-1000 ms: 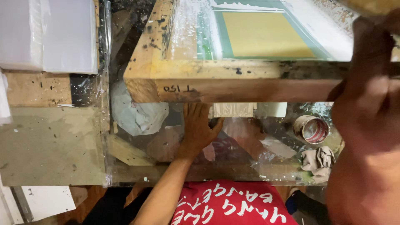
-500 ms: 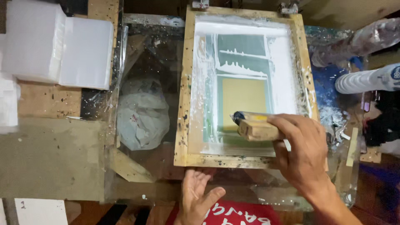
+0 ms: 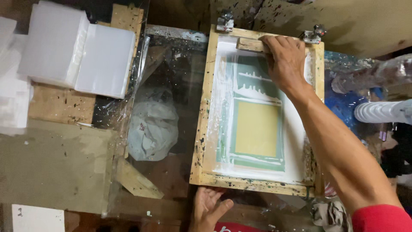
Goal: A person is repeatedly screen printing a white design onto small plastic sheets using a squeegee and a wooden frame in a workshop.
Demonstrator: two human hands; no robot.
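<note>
From the head camera, a wooden-framed printing screen [image 3: 257, 116] lies flat on a glass-topped bench, hinged by two metal clamps [image 3: 225, 20] at its far edge. The right hand [image 3: 286, 60] is closed over a wooden-handled squeegee [image 3: 250, 44], which sits at the far end of the screen, just inside the frame and near the clamps. White ink covers most of the mesh between the squeegee and the near rail, and the green and yellow stencil shows through it, so the stroke looks to be at its far end with the mesh coated; the screen is still down, and nothing printed can be seen beneath it. The right arm reaches long across the screen from its near right corner, wrist bent down, knuckles upward over the handle. The left hand [image 3: 208, 208] lies just below the near rail of the screen, palm down on the bench, fingers spread loosely, holding nothing and touching or almost touching the frame. Left of the screen, under the glass, lies a crumpled pale cloth [image 3: 152, 124]; farther left sits a stack of white sheets [image 3: 77, 56].
</note>
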